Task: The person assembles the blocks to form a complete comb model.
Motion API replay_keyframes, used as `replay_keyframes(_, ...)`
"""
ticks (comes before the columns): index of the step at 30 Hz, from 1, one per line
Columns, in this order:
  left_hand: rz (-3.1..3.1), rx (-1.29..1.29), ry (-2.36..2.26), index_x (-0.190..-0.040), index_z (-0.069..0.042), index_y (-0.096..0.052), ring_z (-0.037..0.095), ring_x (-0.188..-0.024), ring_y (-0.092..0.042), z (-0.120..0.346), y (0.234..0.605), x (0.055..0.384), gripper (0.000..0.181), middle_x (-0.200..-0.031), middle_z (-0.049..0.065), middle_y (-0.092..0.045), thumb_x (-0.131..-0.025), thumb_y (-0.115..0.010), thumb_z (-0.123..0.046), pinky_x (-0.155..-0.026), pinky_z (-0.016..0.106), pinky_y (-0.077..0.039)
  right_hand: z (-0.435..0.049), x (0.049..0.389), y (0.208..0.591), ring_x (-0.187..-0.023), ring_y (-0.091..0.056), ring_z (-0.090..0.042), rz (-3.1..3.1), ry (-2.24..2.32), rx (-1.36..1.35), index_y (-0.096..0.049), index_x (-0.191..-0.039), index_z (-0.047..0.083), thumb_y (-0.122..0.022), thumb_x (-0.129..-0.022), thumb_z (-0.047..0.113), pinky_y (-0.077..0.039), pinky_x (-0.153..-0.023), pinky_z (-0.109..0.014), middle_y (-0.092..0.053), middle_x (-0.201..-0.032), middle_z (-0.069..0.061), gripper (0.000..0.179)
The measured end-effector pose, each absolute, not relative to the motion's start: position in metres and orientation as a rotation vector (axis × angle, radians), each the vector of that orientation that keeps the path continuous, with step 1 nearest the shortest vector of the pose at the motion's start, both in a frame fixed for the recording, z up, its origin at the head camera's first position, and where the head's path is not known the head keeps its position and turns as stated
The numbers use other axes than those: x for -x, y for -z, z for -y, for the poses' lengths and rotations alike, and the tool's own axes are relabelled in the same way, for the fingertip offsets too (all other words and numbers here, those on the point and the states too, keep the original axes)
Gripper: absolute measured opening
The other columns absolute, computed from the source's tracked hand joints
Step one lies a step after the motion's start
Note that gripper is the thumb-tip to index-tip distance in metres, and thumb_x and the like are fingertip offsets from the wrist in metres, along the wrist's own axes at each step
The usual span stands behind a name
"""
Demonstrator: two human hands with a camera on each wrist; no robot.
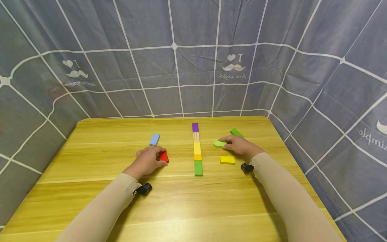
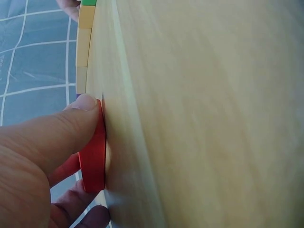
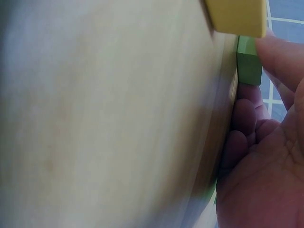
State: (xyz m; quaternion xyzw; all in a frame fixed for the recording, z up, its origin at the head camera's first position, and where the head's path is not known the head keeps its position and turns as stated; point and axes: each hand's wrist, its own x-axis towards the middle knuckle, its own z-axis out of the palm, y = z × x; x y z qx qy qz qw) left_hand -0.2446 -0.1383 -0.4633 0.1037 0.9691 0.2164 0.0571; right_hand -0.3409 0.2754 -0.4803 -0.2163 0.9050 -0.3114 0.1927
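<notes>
My left hand grips a red block on the table, left of a straight row of blocks. The left wrist view has the thumb against one end of that red block, other fingers behind it. On the other side of the row, my right hand pinches a light green block between thumb and fingers. Its near end shows low against the wood in the right wrist view. A yellow block lies just nearer than the right hand, and a darker green block just beyond it.
Down the middle runs the row: purple, bare wood, yellow, orange and green blocks, end to end. A light blue block lies beyond my left hand. Grey curtain surrounds the wooden table.
</notes>
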Motion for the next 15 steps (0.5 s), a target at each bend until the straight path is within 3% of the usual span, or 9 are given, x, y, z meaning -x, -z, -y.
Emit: replay_keyframes(15,-2.971,-0.373,-0.609,-0.143,-0.01,-0.065,0.038,-0.141,-0.055,0.1389,0.4638,0.2448,0.062,-0.147,0.013,-0.065,-0.091,-0.083,-0.038,-0.104,0.057,-0.031,-0.2749,0.3416,0.4795,-0.116,-0.062,-0.026,-2.545,0.868,0.6,-0.056,-0.152,0.007,-0.058,-0.109,0.018,-0.048,-0.107,-0.049,-0.068,-0.135,-0.017,0.045)
